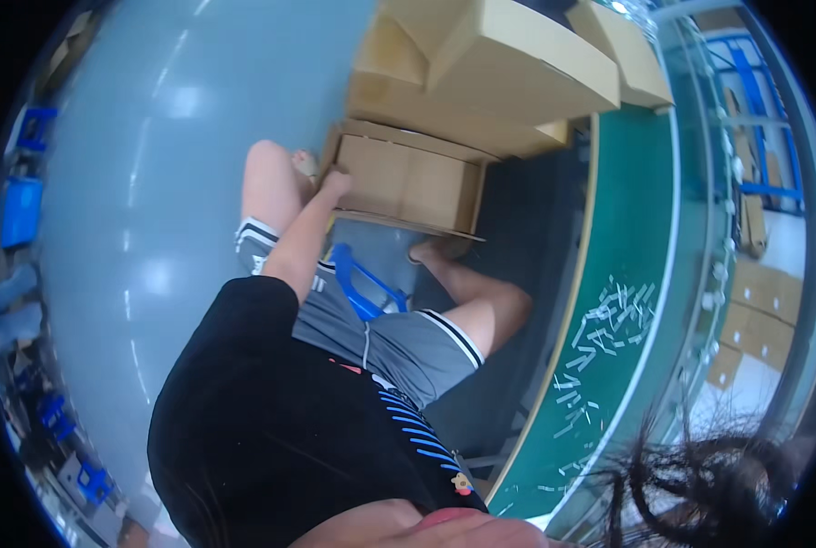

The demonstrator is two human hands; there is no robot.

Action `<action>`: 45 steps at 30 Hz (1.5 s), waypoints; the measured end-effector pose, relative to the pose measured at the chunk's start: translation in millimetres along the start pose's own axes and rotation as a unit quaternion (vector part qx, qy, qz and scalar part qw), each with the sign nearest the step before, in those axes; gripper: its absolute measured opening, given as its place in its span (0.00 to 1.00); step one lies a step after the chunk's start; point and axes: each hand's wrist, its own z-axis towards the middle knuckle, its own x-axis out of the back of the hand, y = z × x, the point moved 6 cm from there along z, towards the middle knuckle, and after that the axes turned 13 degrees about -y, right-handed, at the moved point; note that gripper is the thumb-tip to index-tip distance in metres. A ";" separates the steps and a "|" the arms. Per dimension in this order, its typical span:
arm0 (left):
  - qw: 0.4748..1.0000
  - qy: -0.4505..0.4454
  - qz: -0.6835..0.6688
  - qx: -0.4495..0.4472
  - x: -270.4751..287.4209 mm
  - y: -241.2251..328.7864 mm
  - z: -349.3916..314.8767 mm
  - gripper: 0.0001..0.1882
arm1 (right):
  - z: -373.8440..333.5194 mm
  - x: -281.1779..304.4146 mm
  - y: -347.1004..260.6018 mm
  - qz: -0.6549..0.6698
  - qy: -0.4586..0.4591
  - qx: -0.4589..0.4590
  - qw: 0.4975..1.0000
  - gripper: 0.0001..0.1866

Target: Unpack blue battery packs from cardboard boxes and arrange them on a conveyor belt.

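Observation:
My left hand (335, 181) reaches down along my left leg to an open brown cardboard box (408, 187) that stands on the floor by my feet. Its fingers curl over the box's left edge, next to a flap. The box's inside looks bare from here. My right hand is out of the picture. I sit on a blue plastic stool (367, 292), in a black shirt and grey shorts, with my knees on either side of it.
Larger cardboard boxes (508, 64) are stacked just behind the open one. A green work table (632, 210) runs along the right, with several small white pieces (609, 324) scattered on it. A grey floor (152, 183) spreads to the left, with blue crates at its far edge.

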 end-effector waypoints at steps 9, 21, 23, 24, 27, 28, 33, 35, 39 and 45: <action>0.922 -0.256 -0.246 0.155 30.9 -49.7 33.5 0.37 | -26.9 -42.4 -202.4 -0.151 0.014 0.293 0.944 0.04; 0.946 -0.225 -0.226 0.061 42.9 -27.6 -14.6 0.45 | 114.7 -304.8 -248.3 0.114 -0.094 0.344 0.927 0.06; 0.984 -0.090 -0.155 0.000 50.5 -25.5 -15.6 0.47 | 139.8 -376.0 -228.0 0.310 -0.226 0.197 0.902 0.08; 0.984 -0.084 -0.155 0.002 54.8 -25.4 -16.1 0.47 | 146.7 -406.8 -222.2 0.313 -0.226 0.202 0.900 0.08; 0.943 -0.208 -0.260 -0.025 31.5 -4.1 -31.0 0.44 | 148.2 -494.7 -156.9 0.375 -0.197 -0.011 0.906 0.11; 0.926 -0.239 -0.291 -0.033 37.5 0.3 -32.8 0.44 | 153.3 -513.6 -149.3 0.398 -0.186 -0.076 0.895 0.11; 0.907 -0.232 -0.351 -0.017 55.5 0.1 -57.7 0.41 | 131.0 -549.2 -185.0 0.117 -0.291 -0.063 0.947 0.16; 0.903 -0.228 -0.363 -0.015 56.0 3.9 -61.7 0.41 | 126.6 -551.0 -183.5 0.122 -0.281 -0.060 0.950 0.17; 0.893 -0.235 -0.385 0.001 51.6 1.4 -61.9 0.40 | 114.2 -554.0 -180.1 0.146 -0.253 -0.072 0.954 0.19; 0.859 -0.200 -0.470 0.023 48.7 -7.7 -54.6 0.32 | 124.3 -546.5 -184.0 0.147 -0.269 -0.069 0.949 0.17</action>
